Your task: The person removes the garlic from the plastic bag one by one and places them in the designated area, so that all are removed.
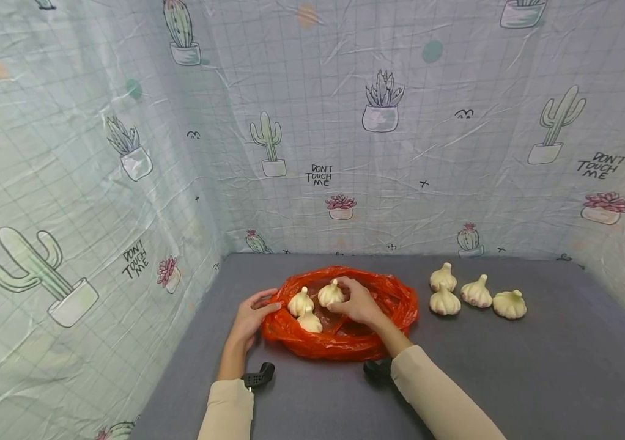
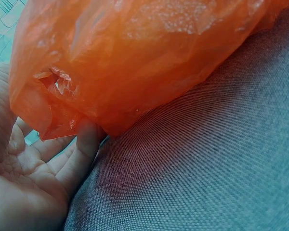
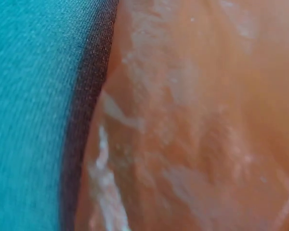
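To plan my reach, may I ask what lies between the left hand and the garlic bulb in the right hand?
Between the left hand and the held bulb, the head view shows the orange-red bag's rim and two more garlic bulbs.

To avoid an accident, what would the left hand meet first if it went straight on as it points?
The left hand would meet the red bag, whose edge it touches; depth beyond is unclear.

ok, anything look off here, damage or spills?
One oddity: the bag shows a small ragged gap near the left hand; it could be a tear or just a fold. Otherwise nothing stands out: the loose garlic bulbs sit together beside the bag, with no visible damage.
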A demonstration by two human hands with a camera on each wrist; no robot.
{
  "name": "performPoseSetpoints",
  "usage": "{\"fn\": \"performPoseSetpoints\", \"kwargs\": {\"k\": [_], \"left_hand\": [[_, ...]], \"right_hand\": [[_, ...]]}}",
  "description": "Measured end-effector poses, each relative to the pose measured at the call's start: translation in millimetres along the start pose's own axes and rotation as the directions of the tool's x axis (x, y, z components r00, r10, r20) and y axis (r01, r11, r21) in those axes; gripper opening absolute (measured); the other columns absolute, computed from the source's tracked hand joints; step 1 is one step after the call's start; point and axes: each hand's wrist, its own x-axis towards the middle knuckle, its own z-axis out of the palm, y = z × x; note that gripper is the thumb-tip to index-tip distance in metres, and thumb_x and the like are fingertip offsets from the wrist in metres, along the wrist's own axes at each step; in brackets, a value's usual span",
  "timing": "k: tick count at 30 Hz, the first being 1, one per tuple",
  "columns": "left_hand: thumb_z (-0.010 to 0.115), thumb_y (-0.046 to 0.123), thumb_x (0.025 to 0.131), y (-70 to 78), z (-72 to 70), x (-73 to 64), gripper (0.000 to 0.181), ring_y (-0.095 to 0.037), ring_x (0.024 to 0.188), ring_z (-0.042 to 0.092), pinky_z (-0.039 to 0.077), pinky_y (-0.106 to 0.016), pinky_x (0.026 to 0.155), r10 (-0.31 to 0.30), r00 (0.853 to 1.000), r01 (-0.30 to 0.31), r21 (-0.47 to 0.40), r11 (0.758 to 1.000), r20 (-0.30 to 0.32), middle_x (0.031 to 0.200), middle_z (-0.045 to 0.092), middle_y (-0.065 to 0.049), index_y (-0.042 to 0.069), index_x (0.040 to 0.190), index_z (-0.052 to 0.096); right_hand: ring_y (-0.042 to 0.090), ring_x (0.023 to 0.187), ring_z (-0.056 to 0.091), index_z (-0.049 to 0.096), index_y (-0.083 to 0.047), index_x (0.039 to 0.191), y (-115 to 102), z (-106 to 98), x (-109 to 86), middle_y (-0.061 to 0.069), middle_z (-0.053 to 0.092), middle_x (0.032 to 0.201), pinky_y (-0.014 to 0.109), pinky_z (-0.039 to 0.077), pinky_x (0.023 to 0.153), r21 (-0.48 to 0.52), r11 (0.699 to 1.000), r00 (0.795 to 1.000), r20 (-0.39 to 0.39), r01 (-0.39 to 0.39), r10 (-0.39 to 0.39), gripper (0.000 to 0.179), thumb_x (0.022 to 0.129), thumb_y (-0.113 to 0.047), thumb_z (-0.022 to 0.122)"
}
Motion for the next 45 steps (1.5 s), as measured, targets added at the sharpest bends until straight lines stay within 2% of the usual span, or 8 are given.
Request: {"fn": "performPoseSetpoints", "kwargs": {"k": [9, 19, 26, 32, 38, 45], "left_hand": [[0.081, 0.018, 0.087, 1.0, 0.4, -0.3, 0.044, -0.018, 0.101, 0.067, 0.057, -0.031, 0.084, -0.009, 1.000, 0.009, 0.004, 1.000, -0.001, 0.123, 0.069, -0.014, 0.014, 0.130, 0.070], [0.082, 0.018, 0.087, 1.4, -0.2, -0.2, 0.046, -0.017, 0.101, 0.068, 0.057, -0.031, 0.084, -0.008, 1.000, 0.008, 0.004, 1.000, 0.000, 0.126, 0.069, -0.015, 0.013, 0.131, 0.069], [0.081, 0.016, 0.087, -0.2, -0.1, 1.1, 0.045, -0.017, 0.099, 0.068, 0.057, -0.031, 0.082, -0.005, 1.000, 0.005, -0.012, 1.000, 0.000, 0.123, 0.070, -0.014, 0.013, 0.130, 0.070], [0.081, 0.015, 0.087, -0.4, 0.2, 1.1, 0.045, -0.017, 0.101, 0.068, 0.057, -0.030, 0.083, -0.002, 1.000, 0.002, -0.013, 1.000, 0.004, 0.123, 0.070, -0.014, 0.013, 0.131, 0.070], [0.081, 0.017, 0.088, 1.4, 1.1, -0.1, 0.046, -0.017, 0.101, 0.067, 0.057, -0.030, 0.082, -0.003, 1.000, 0.003, -0.009, 1.000, 0.003, 0.123, 0.069, -0.014, 0.013, 0.132, 0.069], [0.081, 0.017, 0.088, 2.4, 1.4, -1.5, 0.047, -0.017, 0.100, 0.068, 0.057, -0.031, 0.082, -0.013, 1.000, 0.013, -0.014, 1.000, 0.004, 0.121, 0.070, -0.013, 0.012, 0.133, 0.068]], "right_hand": [[0.028, 0.117, 0.064, 0.061, -0.016, 0.133, -3, -15, -11.9, 0.008, 0.064, 0.135, 0.047, 0.054, 0.097, 0.032, 0.999, 1.000, -0.010, 0.004, -0.004, 0.058, 0.082, -0.024, 0.087], [0.030, 0.121, 0.060, 0.061, -0.013, 0.136, -2, -27, -24.5, 0.013, 0.062, 0.137, 0.049, 0.050, 0.101, 0.000, 0.998, 0.998, -0.028, 0.063, -0.063, 0.063, 0.081, -0.030, 0.088], [0.025, 0.112, 0.061, 0.060, -0.012, 0.138, -3, -41, -36.5, 0.011, 0.062, 0.136, 0.038, 0.052, 0.090, 0.006, 0.996, 0.996, -0.014, 0.084, -0.084, 0.065, 0.082, -0.031, 0.087], [0.026, 0.108, 0.062, 0.060, -0.008, 0.136, -6, -53, -47.5, 0.014, 0.062, 0.133, 0.035, 0.054, 0.085, 0.045, 0.991, 0.992, -0.014, 0.126, -0.126, 0.063, 0.082, -0.027, 0.087], [0.022, 0.101, 0.062, 0.060, -0.008, 0.136, 0, -65, -57.0, 0.015, 0.061, 0.132, 0.025, 0.053, 0.079, 0.049, 0.989, 0.991, -0.012, 0.136, -0.135, 0.062, 0.082, -0.024, 0.087], [0.021, 0.096, 0.062, 0.059, -0.008, 0.136, 8, -80, -68.8, 0.013, 0.062, 0.128, 0.025, 0.054, 0.076, 0.031, 0.989, 0.990, -0.018, 0.143, -0.142, 0.062, 0.083, -0.023, 0.086]]}}
